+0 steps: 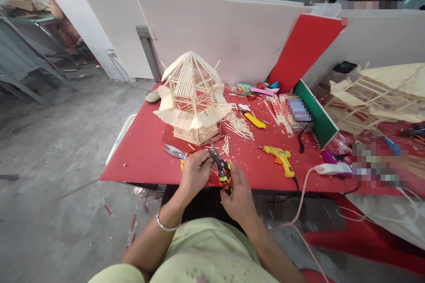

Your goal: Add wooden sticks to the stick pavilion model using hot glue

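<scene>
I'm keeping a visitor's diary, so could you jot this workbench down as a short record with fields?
Right hand: holding black-and-yellow snips
Left hand: close by the snips' tip; whether it pinches anything is unclear
Stick model: upright, two roof tiers
Right of model: loose sticks, yellow-handled tool
Farther right: yellow glue gun
Surface: red tabletop
</scene>
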`<state>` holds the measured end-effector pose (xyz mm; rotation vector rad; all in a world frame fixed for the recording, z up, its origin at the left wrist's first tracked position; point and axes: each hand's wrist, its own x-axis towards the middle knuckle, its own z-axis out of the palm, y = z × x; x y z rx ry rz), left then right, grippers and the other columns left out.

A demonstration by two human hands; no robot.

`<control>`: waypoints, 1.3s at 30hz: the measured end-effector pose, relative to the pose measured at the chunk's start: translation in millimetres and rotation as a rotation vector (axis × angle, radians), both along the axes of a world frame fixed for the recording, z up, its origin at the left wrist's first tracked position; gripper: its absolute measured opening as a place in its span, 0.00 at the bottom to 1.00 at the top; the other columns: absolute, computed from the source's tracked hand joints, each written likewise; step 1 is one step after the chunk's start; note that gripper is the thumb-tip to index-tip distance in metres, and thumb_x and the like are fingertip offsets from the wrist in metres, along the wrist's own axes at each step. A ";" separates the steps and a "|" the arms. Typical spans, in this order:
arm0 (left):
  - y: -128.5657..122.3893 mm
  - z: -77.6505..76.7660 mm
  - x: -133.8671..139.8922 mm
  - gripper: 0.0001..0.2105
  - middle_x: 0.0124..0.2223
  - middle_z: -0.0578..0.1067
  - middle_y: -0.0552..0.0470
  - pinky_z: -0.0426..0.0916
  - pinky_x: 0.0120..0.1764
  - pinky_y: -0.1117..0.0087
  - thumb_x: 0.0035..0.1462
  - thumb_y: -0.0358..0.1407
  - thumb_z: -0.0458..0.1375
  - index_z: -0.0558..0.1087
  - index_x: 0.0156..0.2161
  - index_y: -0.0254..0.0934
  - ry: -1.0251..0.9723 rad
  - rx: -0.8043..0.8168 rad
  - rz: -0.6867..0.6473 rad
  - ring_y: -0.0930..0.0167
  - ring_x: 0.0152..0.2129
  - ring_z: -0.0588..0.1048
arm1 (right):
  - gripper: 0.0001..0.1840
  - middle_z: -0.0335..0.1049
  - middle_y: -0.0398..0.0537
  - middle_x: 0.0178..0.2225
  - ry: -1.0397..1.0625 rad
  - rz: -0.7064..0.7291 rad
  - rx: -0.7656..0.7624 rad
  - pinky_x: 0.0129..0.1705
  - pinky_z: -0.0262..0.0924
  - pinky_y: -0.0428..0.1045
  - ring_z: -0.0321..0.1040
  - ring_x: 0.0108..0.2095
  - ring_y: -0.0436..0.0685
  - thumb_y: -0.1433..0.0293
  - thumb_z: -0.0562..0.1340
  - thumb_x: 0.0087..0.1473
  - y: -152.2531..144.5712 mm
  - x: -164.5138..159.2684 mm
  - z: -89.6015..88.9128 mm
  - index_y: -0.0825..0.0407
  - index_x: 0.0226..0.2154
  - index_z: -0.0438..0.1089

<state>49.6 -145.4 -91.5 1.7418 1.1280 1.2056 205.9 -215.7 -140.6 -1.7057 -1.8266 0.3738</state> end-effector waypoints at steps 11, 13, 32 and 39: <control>-5.4 -9.7 12.4 0.09 0.23 0.74 0.52 0.66 0.23 0.74 0.61 0.36 0.56 0.75 0.34 0.35 -0.228 -0.222 -0.048 0.73 0.17 0.72 | 0.40 0.67 0.58 0.51 0.107 -0.033 0.033 0.54 0.64 0.60 0.65 0.53 0.63 0.77 0.57 0.47 -1.7 4.0 -21.3 0.53 0.63 0.52; -3.0 -11.2 13.3 0.09 0.22 0.74 0.53 0.65 0.21 0.74 0.60 0.38 0.57 0.75 0.33 0.34 -0.287 -0.287 -0.054 0.74 0.15 0.70 | 0.40 0.67 0.58 0.51 0.105 -0.031 0.004 0.54 0.63 0.61 0.65 0.53 0.63 0.76 0.57 0.48 1.9 6.6 -15.1 0.54 0.64 0.51; 2.9 -15.6 1.7 0.08 0.29 0.76 0.51 0.66 0.30 0.73 0.60 0.33 0.55 0.75 0.33 0.37 0.049 0.028 0.100 0.72 0.24 0.73 | 0.44 0.65 0.57 0.49 -0.082 -0.054 -0.007 0.52 0.62 0.62 0.62 0.51 0.65 0.73 0.59 0.47 1.5 11.4 2.9 0.52 0.66 0.46; 2.1 -12.5 2.2 0.08 0.30 0.77 0.50 0.67 0.31 0.73 0.59 0.33 0.55 0.76 0.34 0.38 0.015 0.027 0.106 0.72 0.25 0.74 | 0.43 0.66 0.55 0.48 -0.030 -0.014 -0.022 0.51 0.64 0.60 0.64 0.51 0.64 0.75 0.57 0.47 -0.5 10.7 -1.5 0.51 0.66 0.47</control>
